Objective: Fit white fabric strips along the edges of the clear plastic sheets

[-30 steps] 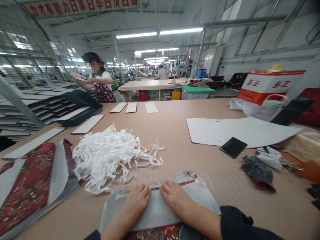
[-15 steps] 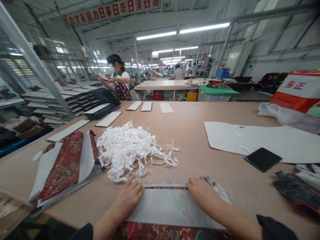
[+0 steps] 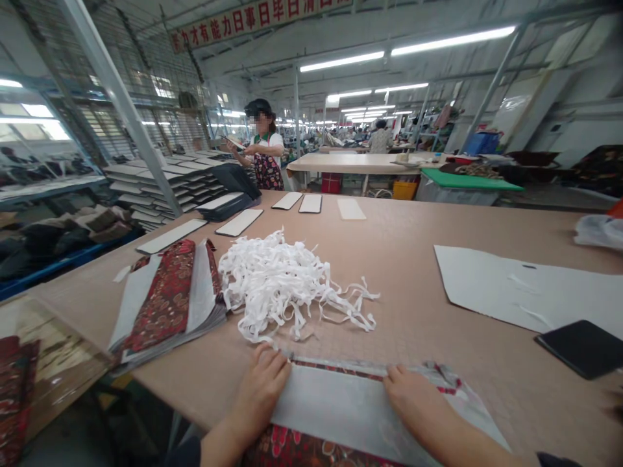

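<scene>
A patterned red-brown fabric piece with a grey-white backing (image 3: 335, 399) lies at the near edge of the table. My left hand (image 3: 265, 383) grips its far left corner, fingers curled together over the edge. Along the same far edge, my right hand (image 3: 413, 392) pinches the cloth further right. Between the hands runs a narrow strip of the patterned side. A crumpled fabric end (image 3: 445, 376) shows beyond my right hand. Just past my left hand is a tangled heap of white tape strips (image 3: 277, 279).
A stack of matching fabric pieces (image 3: 165, 305) lies at left. Several pale, dark-edged panels (image 3: 238, 222) sit along the far side. At right are a large white board (image 3: 525, 285) and a black square pad (image 3: 584, 349). A co-worker (image 3: 265, 152) stands beyond the table.
My view has turned left, so the table's contents appear further right. Both hands stay on the fabric's far edge; more of the patterned strip shows there.
</scene>
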### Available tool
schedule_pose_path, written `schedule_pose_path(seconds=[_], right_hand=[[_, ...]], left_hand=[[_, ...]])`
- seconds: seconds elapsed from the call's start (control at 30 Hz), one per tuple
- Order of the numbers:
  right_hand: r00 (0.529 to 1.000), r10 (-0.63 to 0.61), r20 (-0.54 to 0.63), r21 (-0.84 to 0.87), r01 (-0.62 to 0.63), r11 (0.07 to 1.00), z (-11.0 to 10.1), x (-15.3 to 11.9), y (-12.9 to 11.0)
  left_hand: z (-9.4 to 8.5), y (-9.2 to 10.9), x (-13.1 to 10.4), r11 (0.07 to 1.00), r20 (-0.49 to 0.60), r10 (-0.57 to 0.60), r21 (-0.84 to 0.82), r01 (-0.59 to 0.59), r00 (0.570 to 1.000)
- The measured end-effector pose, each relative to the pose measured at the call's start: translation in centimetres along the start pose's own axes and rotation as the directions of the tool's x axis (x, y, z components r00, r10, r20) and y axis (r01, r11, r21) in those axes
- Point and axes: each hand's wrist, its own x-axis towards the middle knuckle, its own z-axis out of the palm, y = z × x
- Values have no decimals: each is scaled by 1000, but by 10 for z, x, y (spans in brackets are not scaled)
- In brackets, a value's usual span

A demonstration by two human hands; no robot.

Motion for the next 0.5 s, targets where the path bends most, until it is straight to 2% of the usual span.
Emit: schedule_pose_path(seconds=[0.07, 0.17, 0.3, 0.37, 0.5], right_hand=[[997, -60, 51, 67, 57, 996, -15, 19, -16], [984, -172, -34, 229, 176, 958, -26, 57, -56], [959, -219, -178, 272, 261, 926, -14, 95, -99], [930, -289, -227, 213, 337, 917, -4, 101, -105], [841, -474, -262, 107, 513, 851, 3, 94, -97]], left_hand=[[1, 0, -2, 998, 10, -46, -36, 46, 999], [4, 0, -4, 997, 13, -61, -48, 62, 998], [9, 0, -7, 996, 5, -82, -23, 82, 997], [11, 0, -8, 996, -7, -92, -18, 92, 996], [14, 0, -10, 996, 3, -84, -14, 84, 997]])
